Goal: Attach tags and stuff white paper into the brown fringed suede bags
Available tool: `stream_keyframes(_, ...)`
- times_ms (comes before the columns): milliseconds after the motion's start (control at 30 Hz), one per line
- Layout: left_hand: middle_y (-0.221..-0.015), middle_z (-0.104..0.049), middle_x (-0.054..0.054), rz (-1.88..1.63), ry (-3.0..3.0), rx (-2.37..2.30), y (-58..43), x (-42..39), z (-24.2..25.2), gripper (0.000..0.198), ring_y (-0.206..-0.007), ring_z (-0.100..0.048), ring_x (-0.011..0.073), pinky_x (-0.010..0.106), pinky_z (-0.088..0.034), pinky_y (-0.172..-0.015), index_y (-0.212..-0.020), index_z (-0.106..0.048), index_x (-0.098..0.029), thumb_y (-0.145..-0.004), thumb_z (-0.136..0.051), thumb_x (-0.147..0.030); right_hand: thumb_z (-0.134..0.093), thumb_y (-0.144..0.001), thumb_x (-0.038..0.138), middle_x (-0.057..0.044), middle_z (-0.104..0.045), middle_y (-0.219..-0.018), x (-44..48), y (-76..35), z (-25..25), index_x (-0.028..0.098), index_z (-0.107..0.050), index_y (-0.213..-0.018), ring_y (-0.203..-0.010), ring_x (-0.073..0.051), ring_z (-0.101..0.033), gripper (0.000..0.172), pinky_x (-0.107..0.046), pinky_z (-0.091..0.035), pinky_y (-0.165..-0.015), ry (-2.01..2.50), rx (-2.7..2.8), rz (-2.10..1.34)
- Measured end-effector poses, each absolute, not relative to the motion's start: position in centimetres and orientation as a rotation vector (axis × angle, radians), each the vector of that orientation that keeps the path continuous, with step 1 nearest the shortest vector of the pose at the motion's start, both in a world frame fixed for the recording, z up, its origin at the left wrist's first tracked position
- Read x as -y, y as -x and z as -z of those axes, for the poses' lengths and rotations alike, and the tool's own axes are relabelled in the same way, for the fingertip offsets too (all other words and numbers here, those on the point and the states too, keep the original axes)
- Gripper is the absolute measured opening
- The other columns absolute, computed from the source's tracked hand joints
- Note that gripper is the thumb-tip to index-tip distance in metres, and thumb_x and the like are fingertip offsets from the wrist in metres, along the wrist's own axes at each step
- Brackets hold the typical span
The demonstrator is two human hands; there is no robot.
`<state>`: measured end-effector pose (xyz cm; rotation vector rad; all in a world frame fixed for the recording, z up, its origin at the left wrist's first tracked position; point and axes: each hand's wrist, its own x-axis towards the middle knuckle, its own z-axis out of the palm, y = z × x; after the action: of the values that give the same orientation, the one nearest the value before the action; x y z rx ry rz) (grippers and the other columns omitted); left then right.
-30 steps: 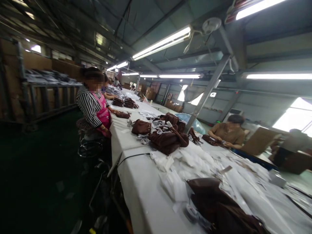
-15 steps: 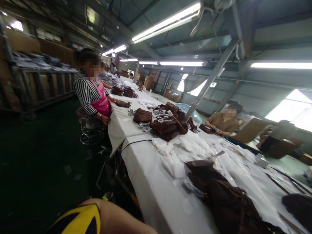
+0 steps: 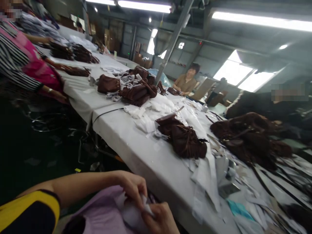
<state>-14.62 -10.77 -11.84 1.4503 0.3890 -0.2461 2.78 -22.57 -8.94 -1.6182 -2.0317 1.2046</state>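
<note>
At the bottom of the view my left hand (image 3: pixel 131 187) and my right hand (image 3: pixel 161 219) meet over my lap. Both have their fingers curled onto a crumpled white piece of paper or cloth (image 3: pixel 133 213), which lies on lilac fabric (image 3: pixel 102 214). The white-covered table edge (image 3: pixel 136 152) runs just beyond my hands. A dark brown bag (image 3: pixel 184 139) lies on the table a short reach ahead, beside loose white sheets (image 3: pixel 148 122).
Another pile of brown bags (image 3: pixel 248 136) lies at the right and more bags (image 3: pixel 133 89) farther along. A person in a striped top and pink apron (image 3: pixel 21 65) sits at the left. Another person (image 3: pixel 187 81) sits across the table. White scraps and straps litter the right end.
The view has swung down and to the right. My arm and both hands have come into sight, closed on the white piece. The brown bag now lies closer to the middle.
</note>
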Motion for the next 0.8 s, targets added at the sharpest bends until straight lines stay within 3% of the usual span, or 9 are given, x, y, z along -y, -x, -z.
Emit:
stream_keyframes(67, -0.047, -0.057, -0.003, 0.223, -1.322, -0.419, 14.2, 9.8, 13.0, 0.018, -0.032, -0.046, 0.0111, 0.019, -0.027, -0.029, -0.069, -0.070, -0.020, -0.064, -0.075, -0.037, -0.048, -0.081, 0.020, 0.006, -0.025, -0.050, 22.0, -2.8, 8.5, 0.016, -0.038, -0.046, -0.048, -0.006, -0.026, 0.037, -0.024, -0.020, -0.048, 1.573, 2.099, -1.071)
stream_keyframes(167, -0.048, -0.058, -0.003, 0.212, -1.229, -0.428, 13.6, 8.6, 14.1, 0.020, -0.031, -0.045, 0.0104, 0.019, -0.029, -0.029, -0.070, -0.070, -0.019, -0.065, -0.075, -0.038, -0.046, -0.082, 0.019, 0.004, -0.041, -0.052, 21.4, -3.1, 8.3, 0.016, -0.047, -0.053, -0.052, -0.008, -0.036, 0.029, -0.023, -0.026, -0.054, 1.573, 2.175, -0.835)
stream_keyframes(300, -0.049, -0.060, -0.002, 0.227, -1.204, -0.438, 13.6, 7.0, 14.1, 0.021, -0.034, -0.049, 0.0112, 0.018, -0.030, -0.031, -0.071, -0.069, -0.018, -0.065, -0.076, -0.037, -0.049, -0.080, 0.020, 0.003, -0.056, -0.063, 20.5, -4.6, 8.6, 0.017, -0.061, -0.071, -0.058, -0.010, -0.048, 0.015, -0.020, -0.029, -0.055, 1.643, 2.073, -1.083)
stream_keyframes(500, -0.067, -0.070, 0.001, 0.409, -1.195, -0.371, 13.3, 5.0, 14.6, 0.028, -0.048, -0.062, 0.0166, 0.019, -0.037, -0.033, -0.080, -0.070, -0.020, -0.058, -0.083, -0.029, -0.052, -0.074, 0.021, 0.004, -0.047, -0.057, 19.7, -7.0, 9.8, 0.015, -0.055, -0.060, -0.057, -0.010, -0.044, 0.015, -0.019, -0.025, -0.048, 1.765, 1.917, -1.193)
stream_keyframes(667, -0.052, -0.064, -0.001, 0.443, -1.216, -0.438, 12.9, 4.4, 15.7, 0.017, -0.035, -0.053, 0.0142, 0.018, -0.030, -0.028, -0.070, -0.070, -0.018, -0.060, -0.080, -0.027, -0.053, -0.071, 0.019, 0.005, -0.038, -0.052, 19.4, -7.8, 9.5, 0.016, -0.051, -0.054, -0.052, -0.009, -0.039, 0.017, -0.020, -0.022, -0.045, 1.697, 1.802, -1.417)
stream_keyframes(800, -0.049, -0.061, -0.001, 0.304, -1.208, -0.532, 13.9, 2.8, 15.5, 0.020, -0.034, -0.051, 0.0119, 0.018, -0.030, -0.030, -0.071, -0.069, -0.016, -0.064, -0.077, -0.032, -0.058, -0.074, 0.032, 0.003, -0.043, -0.053, 19.8, -11.0, 7.3, 0.014, -0.061, -0.061, -0.051, -0.009, -0.036, 0.023, -0.021, -0.023, -0.045, 1.626, 1.549, -1.638)
